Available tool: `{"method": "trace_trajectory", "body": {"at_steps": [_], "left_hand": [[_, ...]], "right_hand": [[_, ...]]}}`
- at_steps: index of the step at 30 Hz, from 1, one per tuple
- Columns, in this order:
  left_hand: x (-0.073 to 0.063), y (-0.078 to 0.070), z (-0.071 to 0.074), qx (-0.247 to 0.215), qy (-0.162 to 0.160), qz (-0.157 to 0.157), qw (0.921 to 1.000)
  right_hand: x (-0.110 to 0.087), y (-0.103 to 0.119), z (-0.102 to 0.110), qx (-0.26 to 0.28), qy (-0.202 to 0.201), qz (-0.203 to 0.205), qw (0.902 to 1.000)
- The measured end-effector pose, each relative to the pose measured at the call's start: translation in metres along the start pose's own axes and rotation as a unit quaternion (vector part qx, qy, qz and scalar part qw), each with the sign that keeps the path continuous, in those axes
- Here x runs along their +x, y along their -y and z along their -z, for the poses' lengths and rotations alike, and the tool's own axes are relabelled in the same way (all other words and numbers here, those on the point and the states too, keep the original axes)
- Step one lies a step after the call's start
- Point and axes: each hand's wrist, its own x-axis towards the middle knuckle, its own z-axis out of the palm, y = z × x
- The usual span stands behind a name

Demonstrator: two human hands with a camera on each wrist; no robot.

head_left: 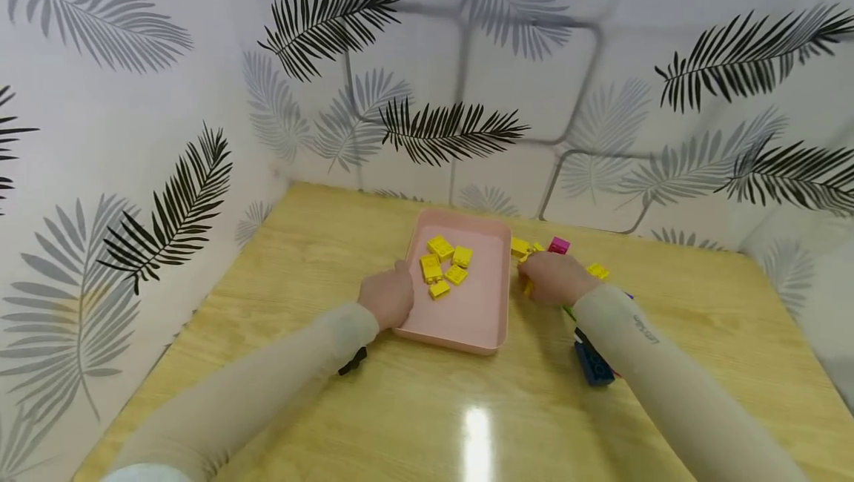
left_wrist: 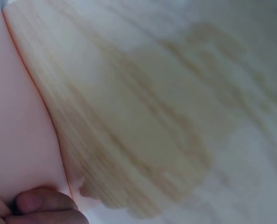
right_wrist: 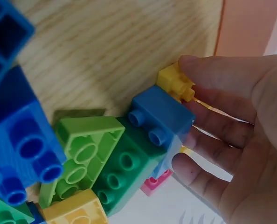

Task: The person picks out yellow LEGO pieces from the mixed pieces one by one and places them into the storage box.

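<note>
Right hand pinches a studded yellow brick; my left hand, mostly cropped from its wrist view, grips the smooth pink tray by its rim.

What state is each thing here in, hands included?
Pink tray: upright on the table, partly filled
Five yellow bricks: lying inside the tray
Left hand: gripping the tray's edge
Right hand: pinching a small yellow brick
Light green brick: outside the tray, hollow underside showing
Dark green brick: outside the tray, studs showing
</note>
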Motion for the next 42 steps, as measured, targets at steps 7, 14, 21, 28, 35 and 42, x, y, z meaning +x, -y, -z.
{"method": "trace_trajectory", "body": {"at_steps": [7,14,21,28,35,42], "left_hand": [[-0.001,0.003,0.001,0.018,0.004,-0.001,0.9998],[0.0,0.001,0.002,0.008,-0.001,-0.005,1.0],[-0.002,0.001,0.002,0.0,0.008,0.001,1.0],[0.0,0.001,0.005,-0.006,0.014,0.006,0.9999],[0.0,0.002,0.007,-0.006,0.0,-0.003,1.0],[-0.001,0.001,0.005,-0.015,-0.007,-0.007,0.9998]], "right_hand": [[0.005,0.003,-0.002,0.005,0.013,-0.011,0.9998],[0.0,0.002,-0.001,0.028,0.006,0.006,0.9996],[-0.005,0.004,0.011,0.024,-0.019,0.0,0.9995],[-0.007,0.027,0.041,-0.009,-0.079,0.052,0.9955],[0.017,0.067,0.056,-0.007,-0.092,0.099,0.9908],[0.041,0.098,0.054,-0.023,-0.077,0.119,0.9896]]}}
